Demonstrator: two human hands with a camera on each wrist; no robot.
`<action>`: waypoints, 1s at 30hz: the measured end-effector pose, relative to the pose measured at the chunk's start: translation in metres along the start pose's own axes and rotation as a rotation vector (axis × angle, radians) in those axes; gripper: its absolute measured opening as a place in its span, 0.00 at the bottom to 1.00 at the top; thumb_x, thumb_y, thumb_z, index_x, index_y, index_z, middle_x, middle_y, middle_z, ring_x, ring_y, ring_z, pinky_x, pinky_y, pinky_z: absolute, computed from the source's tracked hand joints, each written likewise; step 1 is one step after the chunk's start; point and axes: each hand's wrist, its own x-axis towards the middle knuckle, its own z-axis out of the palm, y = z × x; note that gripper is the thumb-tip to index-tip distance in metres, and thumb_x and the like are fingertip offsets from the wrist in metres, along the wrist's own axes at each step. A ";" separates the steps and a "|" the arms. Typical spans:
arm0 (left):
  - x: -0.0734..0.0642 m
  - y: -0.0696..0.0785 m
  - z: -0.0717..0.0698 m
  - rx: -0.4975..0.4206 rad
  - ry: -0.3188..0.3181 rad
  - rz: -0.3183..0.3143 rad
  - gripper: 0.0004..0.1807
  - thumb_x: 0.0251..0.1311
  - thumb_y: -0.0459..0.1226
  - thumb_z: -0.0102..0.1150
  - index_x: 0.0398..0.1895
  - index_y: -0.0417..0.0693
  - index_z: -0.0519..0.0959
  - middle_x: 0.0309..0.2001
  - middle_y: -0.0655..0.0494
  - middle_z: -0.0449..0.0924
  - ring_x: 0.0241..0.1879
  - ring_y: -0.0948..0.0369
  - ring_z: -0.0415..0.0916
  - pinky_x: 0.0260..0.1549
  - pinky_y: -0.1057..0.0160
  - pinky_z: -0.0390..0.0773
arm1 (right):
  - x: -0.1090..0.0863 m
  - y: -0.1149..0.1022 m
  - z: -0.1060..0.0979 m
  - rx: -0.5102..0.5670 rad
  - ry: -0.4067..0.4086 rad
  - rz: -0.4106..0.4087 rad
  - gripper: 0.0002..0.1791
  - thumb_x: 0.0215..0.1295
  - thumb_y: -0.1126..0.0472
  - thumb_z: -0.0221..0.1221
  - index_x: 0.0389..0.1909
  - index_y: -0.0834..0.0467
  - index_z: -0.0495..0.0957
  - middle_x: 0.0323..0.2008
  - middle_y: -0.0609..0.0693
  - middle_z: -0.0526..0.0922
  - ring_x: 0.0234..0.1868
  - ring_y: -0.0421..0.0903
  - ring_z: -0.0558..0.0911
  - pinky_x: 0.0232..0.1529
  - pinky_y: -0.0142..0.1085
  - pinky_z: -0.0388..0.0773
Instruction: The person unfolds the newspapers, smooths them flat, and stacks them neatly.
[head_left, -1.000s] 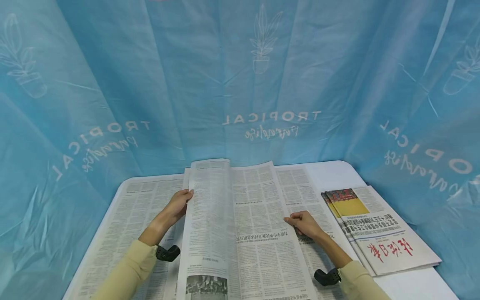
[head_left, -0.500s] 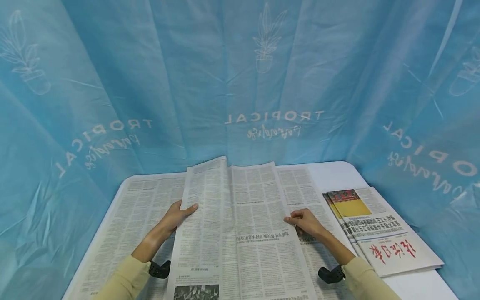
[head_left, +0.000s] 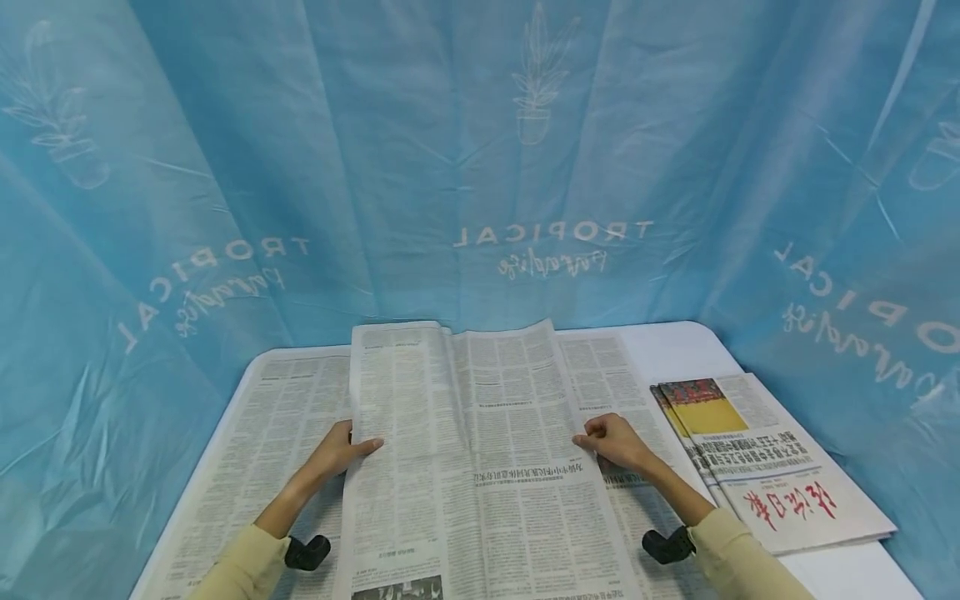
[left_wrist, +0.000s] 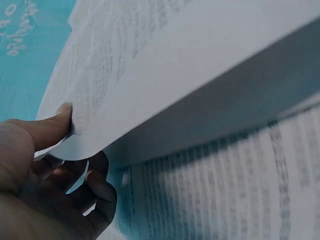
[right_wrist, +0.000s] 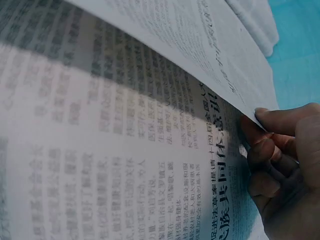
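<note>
A newspaper sheet stands raised above the table, its two halves joined along a fold in the middle. My left hand pinches its left edge, thumb on top and fingers beneath; the left wrist view shows the thumb pressing the paper's curled border. At the right edge, my right hand pinches the sheet between thumb and curled fingers, as the right wrist view shows. Under the raised sheet lies more open newspaper, spread flat on both sides.
Folded newspapers with red characters and a colour photo are stacked at the right of the white table. A blue printed curtain hangs behind and beside the table. Each wrist wears a black device.
My left hand has moved down and slightly left along with the left half of the sheet, which now spreads wider and flatter. The right hand stays almost in place, still pinching the right edge.
</note>
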 end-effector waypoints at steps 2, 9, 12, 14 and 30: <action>-0.001 -0.003 -0.002 0.026 -0.001 -0.004 0.23 0.66 0.37 0.60 0.57 0.29 0.70 0.46 0.40 0.80 0.40 0.54 0.81 0.41 0.53 0.78 | 0.001 0.000 0.000 -0.026 0.003 -0.018 0.20 0.67 0.59 0.61 0.16 0.59 0.70 0.12 0.43 0.70 0.11 0.35 0.62 0.15 0.29 0.61; -0.002 -0.010 -0.009 0.090 0.005 -0.011 0.21 0.64 0.37 0.61 0.53 0.30 0.73 0.43 0.43 0.81 0.39 0.56 0.80 0.40 0.53 0.77 | 0.000 0.003 -0.002 -0.069 0.021 -0.054 0.20 0.66 0.58 0.62 0.15 0.58 0.69 0.11 0.41 0.64 0.11 0.33 0.60 0.16 0.29 0.60; -0.002 -0.014 -0.011 0.103 0.003 -0.008 0.20 0.64 0.37 0.62 0.51 0.29 0.73 0.41 0.44 0.82 0.36 0.57 0.80 0.38 0.55 0.77 | -0.001 0.003 -0.004 -0.079 0.028 -0.053 0.21 0.66 0.59 0.62 0.15 0.56 0.66 0.12 0.41 0.61 0.13 0.34 0.59 0.17 0.30 0.60; -0.002 -0.016 -0.013 0.102 0.001 -0.001 0.20 0.64 0.37 0.62 0.51 0.29 0.73 0.40 0.43 0.82 0.36 0.57 0.80 0.37 0.55 0.78 | -0.002 0.002 -0.006 -0.084 0.038 -0.039 0.22 0.66 0.59 0.62 0.14 0.55 0.65 0.12 0.40 0.59 0.13 0.34 0.58 0.18 0.29 0.59; -0.009 -0.020 -0.031 0.233 0.021 -0.033 0.23 0.61 0.40 0.65 0.47 0.27 0.72 0.39 0.40 0.79 0.34 0.54 0.79 0.36 0.52 0.78 | -0.007 0.010 -0.016 -0.087 0.064 -0.013 0.24 0.65 0.59 0.63 0.14 0.54 0.62 0.12 0.41 0.56 0.14 0.35 0.55 0.19 0.29 0.56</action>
